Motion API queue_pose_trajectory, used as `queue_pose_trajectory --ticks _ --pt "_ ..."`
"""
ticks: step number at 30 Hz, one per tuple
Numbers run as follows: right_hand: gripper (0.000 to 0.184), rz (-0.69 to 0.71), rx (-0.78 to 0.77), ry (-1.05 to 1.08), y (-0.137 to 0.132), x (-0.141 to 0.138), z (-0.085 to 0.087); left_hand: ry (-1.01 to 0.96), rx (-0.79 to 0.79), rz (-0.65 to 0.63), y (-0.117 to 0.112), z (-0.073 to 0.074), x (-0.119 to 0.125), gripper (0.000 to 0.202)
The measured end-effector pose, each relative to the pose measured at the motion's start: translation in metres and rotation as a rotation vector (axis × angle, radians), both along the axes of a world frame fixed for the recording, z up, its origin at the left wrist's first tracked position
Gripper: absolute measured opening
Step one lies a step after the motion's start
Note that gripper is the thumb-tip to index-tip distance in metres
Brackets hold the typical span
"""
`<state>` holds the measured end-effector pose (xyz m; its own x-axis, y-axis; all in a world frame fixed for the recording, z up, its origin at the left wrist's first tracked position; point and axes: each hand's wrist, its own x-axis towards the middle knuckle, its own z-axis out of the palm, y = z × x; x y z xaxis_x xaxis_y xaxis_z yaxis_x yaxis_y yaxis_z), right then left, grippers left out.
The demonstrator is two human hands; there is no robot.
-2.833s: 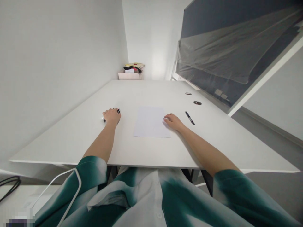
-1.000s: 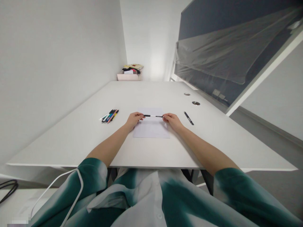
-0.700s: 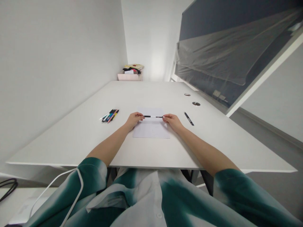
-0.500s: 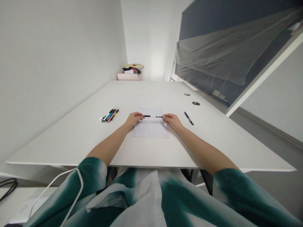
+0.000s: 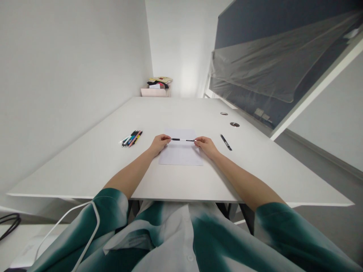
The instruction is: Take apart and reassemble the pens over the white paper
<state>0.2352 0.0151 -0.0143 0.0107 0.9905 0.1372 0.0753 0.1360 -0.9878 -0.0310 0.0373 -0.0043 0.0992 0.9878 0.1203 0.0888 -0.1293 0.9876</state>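
A slim black-and-white pen (image 5: 183,139) lies level from left to right over a sheet of white paper (image 5: 181,155). My left hand (image 5: 160,143) pinches its black end between thumb and fingers. At the opposite end, the fingertips of my right hand (image 5: 206,145) are closed on the tip. Both hands rest near the paper's side edges. I cannot tell whether the pen touches the paper.
A bundle of several coloured pens (image 5: 132,139) lies on the white table (image 5: 181,185) to the left. One dark pen (image 5: 226,142) lies to the right. Farther back are two round cable holes (image 5: 235,124), a pink box (image 5: 154,92) and a film-covered dark panel (image 5: 255,64).
My left fingers have slid very slightly left at the pen's end. Otherwise the hands, pen and paper keep their places.
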Motion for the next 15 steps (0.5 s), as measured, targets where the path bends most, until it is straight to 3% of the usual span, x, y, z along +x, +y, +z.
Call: queue_pose_trajectory --ticks 15 --pt "0.025 -0.007 0.031 -0.062 0.0023 0.0002 -0.0025 0.073 0.039 0.004 0.001 -0.0008 -0.0019 0.029"
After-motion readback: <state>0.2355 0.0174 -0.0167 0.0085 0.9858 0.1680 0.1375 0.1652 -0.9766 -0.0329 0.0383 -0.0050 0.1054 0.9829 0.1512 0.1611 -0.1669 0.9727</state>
